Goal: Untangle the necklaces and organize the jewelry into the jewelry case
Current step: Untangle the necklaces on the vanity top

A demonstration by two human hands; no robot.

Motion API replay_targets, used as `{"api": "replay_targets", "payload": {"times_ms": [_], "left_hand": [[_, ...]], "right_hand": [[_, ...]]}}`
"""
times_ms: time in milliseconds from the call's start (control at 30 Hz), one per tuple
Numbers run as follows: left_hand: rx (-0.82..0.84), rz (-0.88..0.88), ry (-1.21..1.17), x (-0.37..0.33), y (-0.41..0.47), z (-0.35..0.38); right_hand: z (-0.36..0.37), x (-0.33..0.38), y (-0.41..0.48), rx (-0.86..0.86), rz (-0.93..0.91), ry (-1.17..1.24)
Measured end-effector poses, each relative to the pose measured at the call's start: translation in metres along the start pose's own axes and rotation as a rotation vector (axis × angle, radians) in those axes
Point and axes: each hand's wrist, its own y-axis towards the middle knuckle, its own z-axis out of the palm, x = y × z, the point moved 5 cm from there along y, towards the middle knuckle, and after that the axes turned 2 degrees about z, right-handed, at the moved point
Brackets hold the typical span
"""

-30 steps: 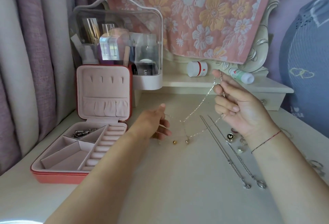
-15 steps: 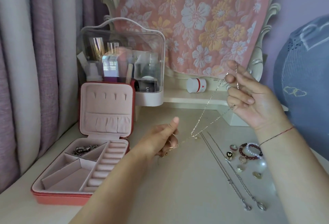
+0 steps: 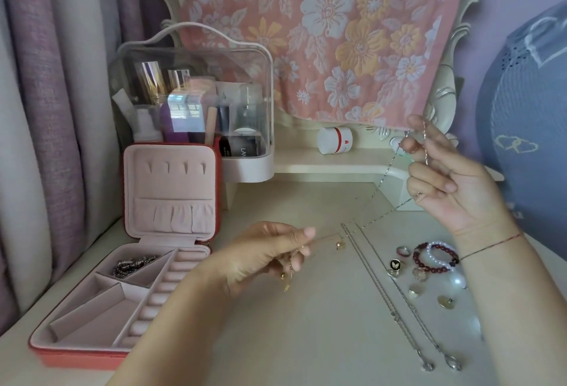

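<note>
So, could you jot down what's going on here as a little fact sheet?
Left hand: pinches the low end of a thin chain
Right hand: holds the chain's other end, raised higher
Chain: stretched between both hands, small gold beads hanging near the left hand
Jewelry case: open, on the left; one silver piece in a back compartment
Loose on the table: long silver chains, bracelets, rings

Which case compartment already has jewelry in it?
The back-left compartment, nearest the lid: a silver chain lies in it. The other compartments and ring rolls show only pink lining.
</note>
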Motion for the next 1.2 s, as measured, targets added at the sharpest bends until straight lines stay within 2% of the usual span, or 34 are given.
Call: {"api": "replay_targets", "payload": {"times_ms": [133, 267, 500, 600, 733, 800, 867, 933, 1200], "left_hand": [[-0.088, -0.055, -0.090, -0.004, -0.004, -0.007], [-0.147, -0.095, -0.112, -0.003, -0.005, -0.010], [-0.393, -0.144, 0.214, 0.008, -0.003, -0.033], [-0.389, -0.161, 0.363, 0.010, -0.003, -0.033], [-0.298, -0.204, 0.398, 0.017, -0.003, -0.031], [-0.274, -0.214, 0.397, 0.019, -0.003, -0.032], [-0.273, -0.218, 0.409, 0.021, -0.002, -0.033], [-0.294, -0.227, 0.438, 0.024, -0.002, -0.035], [-0.490, -0.254, 0.561, 0.024, 0.000, -0.041]], "right_hand": [[-0.003, -0.002, -0.004, 0.013, 0.012, 0.021], [0.000, -0.005, -0.005, 0.110, 0.042, 0.003], [0.000, -0.005, -0.007, 0.141, 0.052, -0.058], [-0.003, -0.001, -0.008, 0.132, 0.029, -0.048], [-0.012, 0.009, -0.011, 0.118, -0.022, -0.001], [-0.017, 0.012, -0.011, 0.174, -0.033, 0.075], [-0.020, 0.014, -0.011, 0.299, -0.002, 0.263], [-0.022, 0.018, -0.012, 0.342, 0.047, 0.420], [-0.014, 0.017, -0.016, 0.406, 0.072, 0.560]]}}
